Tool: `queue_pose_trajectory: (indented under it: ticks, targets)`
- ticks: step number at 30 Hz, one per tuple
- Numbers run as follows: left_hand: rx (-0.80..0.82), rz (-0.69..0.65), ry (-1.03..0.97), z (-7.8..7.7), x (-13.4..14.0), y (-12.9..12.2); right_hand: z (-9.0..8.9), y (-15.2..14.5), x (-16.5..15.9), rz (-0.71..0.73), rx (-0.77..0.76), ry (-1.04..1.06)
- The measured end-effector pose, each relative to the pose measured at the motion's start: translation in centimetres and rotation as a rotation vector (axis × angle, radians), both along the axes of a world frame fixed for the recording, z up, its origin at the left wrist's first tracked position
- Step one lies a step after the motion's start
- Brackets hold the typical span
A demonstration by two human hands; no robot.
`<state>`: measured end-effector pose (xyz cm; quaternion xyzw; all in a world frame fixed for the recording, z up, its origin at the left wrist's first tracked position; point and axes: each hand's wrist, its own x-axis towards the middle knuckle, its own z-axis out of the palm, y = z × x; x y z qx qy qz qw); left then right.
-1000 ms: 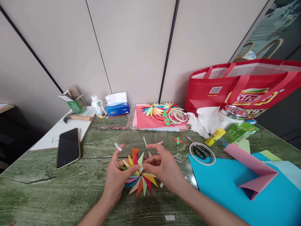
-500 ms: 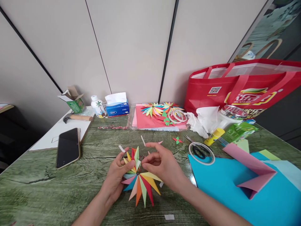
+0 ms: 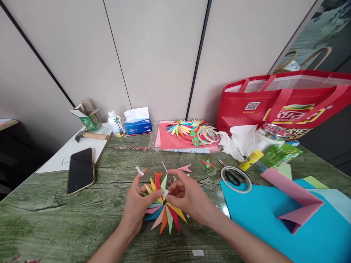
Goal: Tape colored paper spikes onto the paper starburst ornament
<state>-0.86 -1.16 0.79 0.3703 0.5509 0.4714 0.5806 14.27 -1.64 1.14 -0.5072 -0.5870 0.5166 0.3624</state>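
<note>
A many-pointed folded paper star (image 3: 168,215) in bright colours is held low over the table. My left hand (image 3: 137,199) grips its left side, the thumb pressed on the points near the centre. A small white strip (image 3: 139,170) clings to the left index fingertip. My right hand (image 3: 186,193) pinches at the star's upper right, thumb and fingers together by a pale green point; a small white piece shows near the thumb. Another thin white strip (image 3: 164,167) stands up at the right index fingertip. Beyond that hand lies a pink folded paper piece (image 3: 185,168).
Blue paper (image 3: 255,212) with a folded pink sheet (image 3: 294,193) lies right, with a tape roll (image 3: 249,186) and scissors (image 3: 233,178) at its edge. Behind are a glue stick (image 3: 251,160), red bag (image 3: 246,106) and finished stars (image 3: 179,128). A phone (image 3: 80,171) and hammer (image 3: 93,136) lie left.
The right thumb and fingers have shifted slightly over the star's upper right. The star has turned and tilted a little, and the view has moved slightly.
</note>
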Motion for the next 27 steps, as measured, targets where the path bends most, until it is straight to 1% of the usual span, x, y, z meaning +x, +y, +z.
queue_pose_trajectory:
  ticks: [7, 11, 17, 22, 27]
  targets:
    - [0.003, -0.055, -0.008, -0.3, -0.1, 0.0, 0.0, -0.1, -0.5, -0.058, 0.042, -0.139]
    - [-0.017, -0.1, -0.025, -0.6, -0.2, -0.1, -0.1, -0.1, -0.2, -0.04, 0.061, -0.164]
    - [-0.043, -0.106, -0.048, -1.0, -0.2, 0.0, -0.3, 0.1, -0.1, -0.007, 0.103, -0.175]
    - [-0.029, -0.137, -0.048, -1.2, -0.3, 0.1, -0.1, 0.1, -0.3, -0.006, 0.087, -0.223]
    - [-0.045, -0.138, -0.043, -1.1, -0.3, 0.0, 0.1, -0.1, -0.2, 0.002, 0.074, -0.254]
